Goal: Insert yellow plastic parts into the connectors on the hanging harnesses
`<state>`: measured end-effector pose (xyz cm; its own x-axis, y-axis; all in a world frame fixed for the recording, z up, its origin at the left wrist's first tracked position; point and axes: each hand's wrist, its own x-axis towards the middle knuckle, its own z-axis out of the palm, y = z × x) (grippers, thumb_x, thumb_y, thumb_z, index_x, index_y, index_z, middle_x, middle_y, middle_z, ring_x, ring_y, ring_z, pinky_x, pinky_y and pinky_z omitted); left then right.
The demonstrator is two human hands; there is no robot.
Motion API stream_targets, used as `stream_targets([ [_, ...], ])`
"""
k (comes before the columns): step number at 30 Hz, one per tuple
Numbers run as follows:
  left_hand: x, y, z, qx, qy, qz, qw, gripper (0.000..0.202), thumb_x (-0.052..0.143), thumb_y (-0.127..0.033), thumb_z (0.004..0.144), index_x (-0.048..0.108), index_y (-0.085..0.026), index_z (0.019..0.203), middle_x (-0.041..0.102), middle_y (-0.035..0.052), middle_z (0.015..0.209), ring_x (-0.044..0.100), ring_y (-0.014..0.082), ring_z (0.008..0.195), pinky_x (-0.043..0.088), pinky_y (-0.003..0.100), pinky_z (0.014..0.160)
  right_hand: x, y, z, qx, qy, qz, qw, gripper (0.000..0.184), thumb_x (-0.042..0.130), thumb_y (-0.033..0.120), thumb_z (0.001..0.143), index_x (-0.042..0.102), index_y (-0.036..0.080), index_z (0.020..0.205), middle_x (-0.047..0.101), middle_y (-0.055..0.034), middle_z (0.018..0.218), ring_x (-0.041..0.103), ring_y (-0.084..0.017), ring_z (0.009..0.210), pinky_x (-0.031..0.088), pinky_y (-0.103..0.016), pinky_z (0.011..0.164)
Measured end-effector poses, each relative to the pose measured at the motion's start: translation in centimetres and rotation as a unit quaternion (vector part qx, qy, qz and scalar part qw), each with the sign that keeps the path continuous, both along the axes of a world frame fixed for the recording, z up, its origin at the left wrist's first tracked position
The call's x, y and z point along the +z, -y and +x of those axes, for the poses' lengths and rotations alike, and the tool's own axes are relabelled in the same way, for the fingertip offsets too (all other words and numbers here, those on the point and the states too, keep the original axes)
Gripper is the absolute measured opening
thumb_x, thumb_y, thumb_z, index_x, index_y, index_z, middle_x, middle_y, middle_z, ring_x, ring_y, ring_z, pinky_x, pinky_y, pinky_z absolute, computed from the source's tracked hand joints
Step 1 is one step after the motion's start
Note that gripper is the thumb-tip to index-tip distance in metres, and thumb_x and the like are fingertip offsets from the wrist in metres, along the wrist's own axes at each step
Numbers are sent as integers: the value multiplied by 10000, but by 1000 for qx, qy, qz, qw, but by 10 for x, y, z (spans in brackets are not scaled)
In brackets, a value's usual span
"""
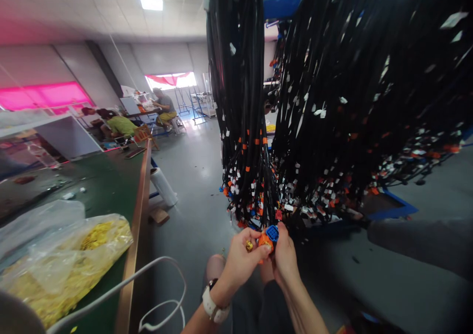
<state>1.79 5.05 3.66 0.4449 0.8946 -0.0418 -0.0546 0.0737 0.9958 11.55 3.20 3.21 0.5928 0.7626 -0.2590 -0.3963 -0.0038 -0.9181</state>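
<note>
Orange connector (265, 242) sits between the left hand (241, 259) and right hand (287, 256), partly covered; long axis indeterminate. The blue connector (272, 233) turns its gridded face toward the camera. Left fingers pinch the orange connector, a yellow piece (249, 246) tucked among them; right fingers close on the blue connector, tips hidden.

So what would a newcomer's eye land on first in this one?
Probably the mass of black cables hanging through the centre and right of the view, speckled with white and orange toward the bottom. Next, the bright blue connector and orange connector, low in the centre between the left hand and right hand. The clear plastic bag of yellow pieces also stands out, on the green table at lower left.
</note>
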Motion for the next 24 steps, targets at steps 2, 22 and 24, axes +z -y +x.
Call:
stream_targets([
  [2, 1, 1, 1, -23, 33, -28, 999, 380, 730, -410, 640, 530, -139, 816, 615, 11, 618, 562, 117, 540, 422, 223, 539, 5, 2, 0, -1, -33, -7, 999, 453, 490, 593, 723, 546, 184, 536, 556, -8, 414, 481, -145, 343, 336, -249, 318],
  [22, 2, 5, 1, 3, -94, 100, 991, 184, 612, -255, 718, 501, -161, 830, 514, -39, 622, 421, 75, 530, 310, 189, 504, 4, 3, 1, 6, -46, -13, 999, 410, 486, 561, 722, 488, 207, 515, 463, 44, 392, 411, -118, 346, 295, -247, 351],
  [24, 1, 5, 1, 20, -121, 121, 985, 154, 596, -240, 719, 497, -164, 808, 485, -53, 589, 384, 70, 507, 287, 189, 490, 3, 2, 1, 4, -44, -10, 999, 411, 491, 560, 723, 466, 216, 501, 451, 51, 382, 411, -119, 347, 292, -249, 355],
])
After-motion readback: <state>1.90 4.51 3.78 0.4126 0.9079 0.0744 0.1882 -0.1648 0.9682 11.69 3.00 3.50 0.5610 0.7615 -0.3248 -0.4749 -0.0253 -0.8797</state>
